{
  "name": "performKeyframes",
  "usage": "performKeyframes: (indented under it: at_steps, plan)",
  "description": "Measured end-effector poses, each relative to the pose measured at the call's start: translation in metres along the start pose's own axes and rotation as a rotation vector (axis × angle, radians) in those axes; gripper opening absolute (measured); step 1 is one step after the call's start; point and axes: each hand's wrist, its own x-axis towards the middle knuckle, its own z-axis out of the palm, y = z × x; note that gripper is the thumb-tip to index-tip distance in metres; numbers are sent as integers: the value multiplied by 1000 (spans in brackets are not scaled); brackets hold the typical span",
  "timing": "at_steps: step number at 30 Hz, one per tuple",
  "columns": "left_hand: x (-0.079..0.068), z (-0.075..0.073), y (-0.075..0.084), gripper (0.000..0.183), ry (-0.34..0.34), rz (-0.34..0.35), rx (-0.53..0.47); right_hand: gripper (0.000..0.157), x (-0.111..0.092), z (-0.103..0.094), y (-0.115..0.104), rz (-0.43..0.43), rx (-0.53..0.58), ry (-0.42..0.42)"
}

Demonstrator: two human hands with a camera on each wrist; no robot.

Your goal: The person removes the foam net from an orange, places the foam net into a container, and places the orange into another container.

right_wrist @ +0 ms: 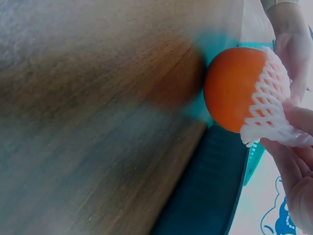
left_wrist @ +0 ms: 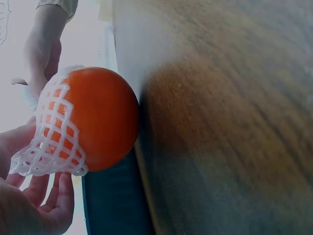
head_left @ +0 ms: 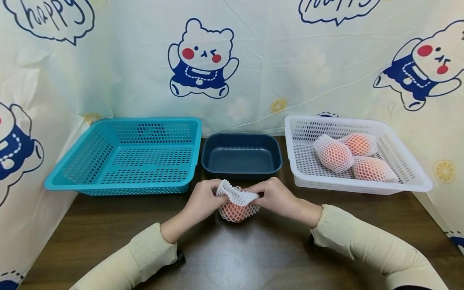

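Observation:
A round orange fruit is at the table's middle, close over the wood. A white foam net sleeve covers its upper part, bunched at the top. In the left wrist view the smooth lower part of the fruit shows bare below the net's edge. My left hand pinches the net on the left side, thumb and fingers at its gathered rim. From the other side my right hand pinches the same net; the right wrist view shows its fingers on the loose end of the net.
Behind the hands stands a dark blue rectangular tub. A teal slotted basket is to its left. On the right, a white slotted basket holds three netted fruits. A patterned cloth hangs behind the brown table.

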Motion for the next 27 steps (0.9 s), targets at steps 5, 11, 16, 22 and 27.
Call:
performKeyframes:
  at_steps: [5, 11, 16, 22, 27]
  plan:
    - [2, 0, 0, 15, 3, -32, 3, 21, 1, 1, 2, -61, -61, 36]
    - [2, -2, 0, 16, 11, -60, 10, 22, 4, 3, 2, -140, -102, 57]
    - [2, -3, 1, 17, 21, -32, -4, 22, 7, 4, 1, -140, -104, 66]
    - [2, -3, 2, 22, 42, 12, 2, 18, 10, 5, 3, -50, -41, 71]
    - [1, -4, 1, 30, 20, 12, -11, 16, 12, 6, 3, -8, -22, 71]
